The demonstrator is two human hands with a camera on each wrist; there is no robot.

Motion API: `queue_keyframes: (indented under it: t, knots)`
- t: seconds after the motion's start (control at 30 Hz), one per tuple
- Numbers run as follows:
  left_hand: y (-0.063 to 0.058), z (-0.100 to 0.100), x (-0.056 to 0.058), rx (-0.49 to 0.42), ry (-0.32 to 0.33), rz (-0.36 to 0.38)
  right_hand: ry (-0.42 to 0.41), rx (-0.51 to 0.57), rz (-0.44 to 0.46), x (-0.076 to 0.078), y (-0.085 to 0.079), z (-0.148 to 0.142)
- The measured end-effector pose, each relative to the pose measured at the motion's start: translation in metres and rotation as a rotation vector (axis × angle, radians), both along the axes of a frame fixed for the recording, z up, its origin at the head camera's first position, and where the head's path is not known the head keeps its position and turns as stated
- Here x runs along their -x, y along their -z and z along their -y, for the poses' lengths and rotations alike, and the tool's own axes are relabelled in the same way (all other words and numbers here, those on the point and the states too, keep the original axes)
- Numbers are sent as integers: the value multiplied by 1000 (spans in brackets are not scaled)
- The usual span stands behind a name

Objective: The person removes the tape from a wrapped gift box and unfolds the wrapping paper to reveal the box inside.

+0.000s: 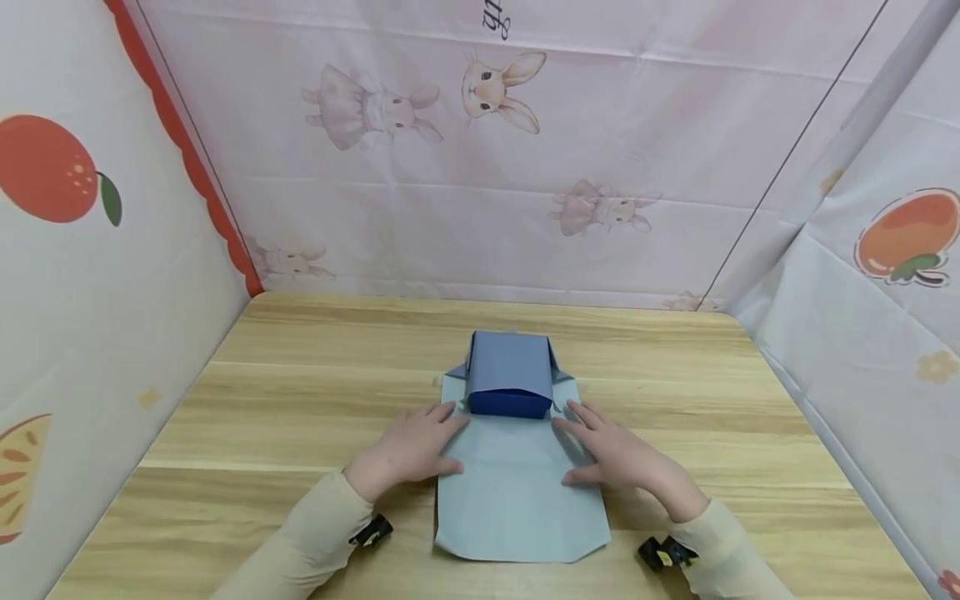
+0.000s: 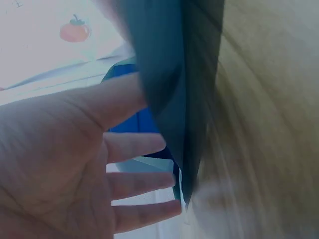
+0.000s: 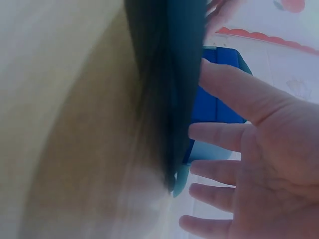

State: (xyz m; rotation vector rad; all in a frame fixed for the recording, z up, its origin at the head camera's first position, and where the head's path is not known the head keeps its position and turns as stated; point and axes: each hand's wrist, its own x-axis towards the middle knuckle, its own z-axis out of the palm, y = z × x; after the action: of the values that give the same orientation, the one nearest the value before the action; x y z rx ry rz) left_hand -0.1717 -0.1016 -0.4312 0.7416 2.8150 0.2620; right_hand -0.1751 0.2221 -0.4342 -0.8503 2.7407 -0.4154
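A blue box (image 1: 512, 375) with a paler blue top stands at the far end of a light blue sheet of card or paper (image 1: 517, 508). The sheet stretches from the box toward the person, its near corners cut at a slant. Along its left edge the left hand (image 1: 412, 446) lies with spread fingers touching it. Opposite, the right hand (image 1: 617, 454) has its fingers on the right edge, also spread. In both wrist views the sheet's edge (image 2: 162, 59) runs close by the fingertips, and part of the blue box (image 3: 207, 104) shows behind the fingers.
All of this sits on a wood-grain table (image 1: 315, 375). Printed cloth walls (image 1: 480, 208) with rabbits and fruit enclose its back and sides. Small black devices (image 1: 371, 531) are strapped at both wrists.
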Motion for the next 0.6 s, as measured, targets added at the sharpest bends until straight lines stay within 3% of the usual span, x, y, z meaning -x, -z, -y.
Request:
queue_keyframes:
  t: [0.17, 0.4, 0.6]
  knots:
    - [-1, -2, 7, -18, -36, -66, 4, 21, -62, 5, -5, 3]
    - [-5, -5, 14, -32, -39, -124, 11, 19, -165, 13, -11, 10]
    - [-14, -8, 21, -65, -54, -165, 37, 42, -220, 22, -17, 15]
